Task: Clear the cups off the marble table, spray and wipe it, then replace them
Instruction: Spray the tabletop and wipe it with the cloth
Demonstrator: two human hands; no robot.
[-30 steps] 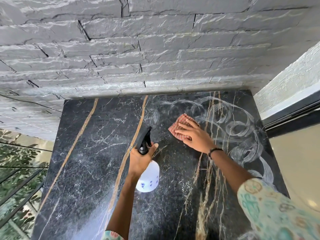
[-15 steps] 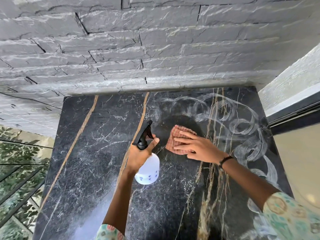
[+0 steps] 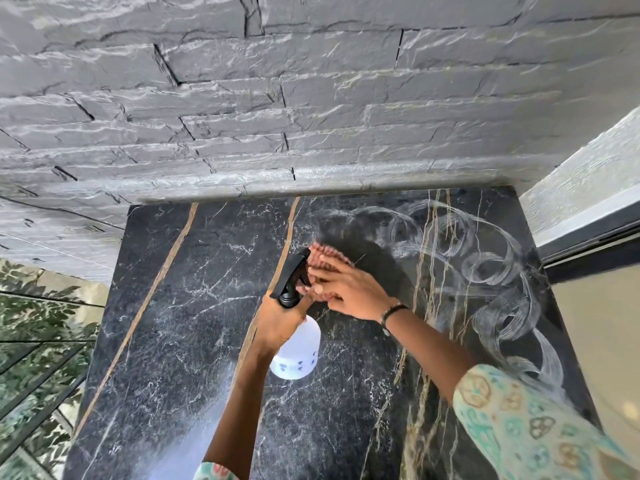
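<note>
We note black gold-veined marble table [image 3: 180, 306]: no cups on it, so clearing judged done; swirled wipe streaks on right part, left part unstreaked.
Left hand [image 3: 280, 317] grips white plastic spray bottle [image 3: 298, 355] above table.
Right hand [image 3: 349, 292], fingers flat, presses blurred pink cloth [image 3: 320, 252], apparently mid-wipe.
Remaining: finish wiping, replace cups.

Marble table, bottle and cloth mid-wipe

I see the table [image 3: 166, 341], black marble with white veins and tan streaks, set against a grey stone wall; its right half carries looping whitish wipe swirls. My left hand [image 3: 280, 320] grips the neck of the bottle [image 3: 298, 355], white with small blue marks and a black trigger head, tilted above the table. My right hand [image 3: 343, 289] presses flat on the reddish cloth [image 3: 320, 252], which lies on the marble near the middle
</note>
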